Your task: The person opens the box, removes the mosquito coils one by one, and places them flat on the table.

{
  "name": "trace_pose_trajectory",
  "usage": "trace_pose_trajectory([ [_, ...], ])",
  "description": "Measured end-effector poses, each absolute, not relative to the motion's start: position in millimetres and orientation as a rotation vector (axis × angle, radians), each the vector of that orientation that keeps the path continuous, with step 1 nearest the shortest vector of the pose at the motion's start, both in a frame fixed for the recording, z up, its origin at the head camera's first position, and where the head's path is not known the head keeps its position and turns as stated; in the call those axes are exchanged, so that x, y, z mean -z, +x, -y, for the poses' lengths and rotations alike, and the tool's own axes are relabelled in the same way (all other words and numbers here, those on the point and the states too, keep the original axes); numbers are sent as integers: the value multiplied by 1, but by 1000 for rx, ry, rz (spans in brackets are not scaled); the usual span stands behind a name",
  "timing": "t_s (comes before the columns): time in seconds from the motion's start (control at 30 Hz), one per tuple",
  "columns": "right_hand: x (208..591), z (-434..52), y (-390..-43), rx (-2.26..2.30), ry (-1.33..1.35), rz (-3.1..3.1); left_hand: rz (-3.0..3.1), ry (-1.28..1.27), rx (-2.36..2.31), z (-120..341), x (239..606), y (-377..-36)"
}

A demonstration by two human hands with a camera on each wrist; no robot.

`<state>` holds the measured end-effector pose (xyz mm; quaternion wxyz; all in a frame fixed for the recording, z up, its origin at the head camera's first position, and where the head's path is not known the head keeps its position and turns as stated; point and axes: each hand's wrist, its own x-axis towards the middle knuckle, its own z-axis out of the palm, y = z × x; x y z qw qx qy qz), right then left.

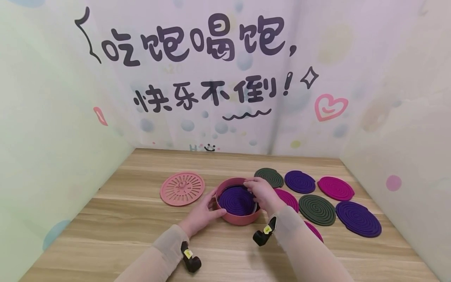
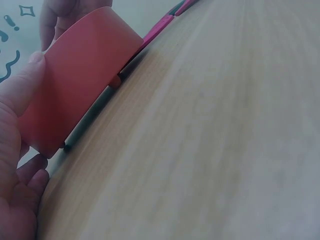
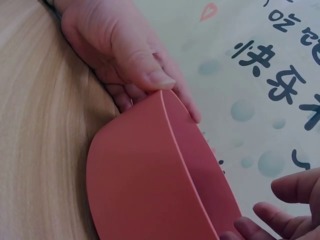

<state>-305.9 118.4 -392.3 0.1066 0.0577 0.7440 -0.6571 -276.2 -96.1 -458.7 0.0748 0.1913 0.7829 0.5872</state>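
A round pink-red box (image 1: 239, 220) stands on the wooden table, its plain curved wall filling much of both wrist views. Inside it lies a purple mosquito coil (image 1: 235, 201), a flat spiral. My left hand (image 1: 201, 213) holds the box from the left, thumb up at the rim and fingers round the wall; the left wrist view shows this thumb (image 2: 25, 82) against the side. At the right rim my right hand (image 1: 265, 194) reaches over the coil's edge with loosely bent, spread fingers (image 3: 292, 192) and nothing gripped between them.
Left of the box lies a slotted pink lid (image 1: 177, 197). To the right, several coils lie flat: green (image 1: 317, 209), purple (image 1: 358, 218) and magenta (image 1: 336, 188) among them. A printed wall (image 1: 218, 129) closes off the table's back, with more walls at both sides.
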Motion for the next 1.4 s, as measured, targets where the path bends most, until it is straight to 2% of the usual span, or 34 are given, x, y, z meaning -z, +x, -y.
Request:
trace_pose_trajectory([
  [0.27, 393, -118, -308, 1945, 165, -2177, -2371, 576, -1767, 97, 471, -283],
  [0.63, 393, -117, -308, 1931, 180, -2188, -2311, 603, -1790, 95, 443, -266],
  [0.9, 395, -118, -307, 1943, 174, -2176, -2315, 589, -1766, 95, 438, -263],
  [1.17, 391, -117, -305, 1947, 191, -2180, -2310, 586, -1782, 95, 441, -265],
  [1.4, 386, -117, -303, 1976, 217, -2185, -2372, 572, -1773, 96, 461, -277],
])
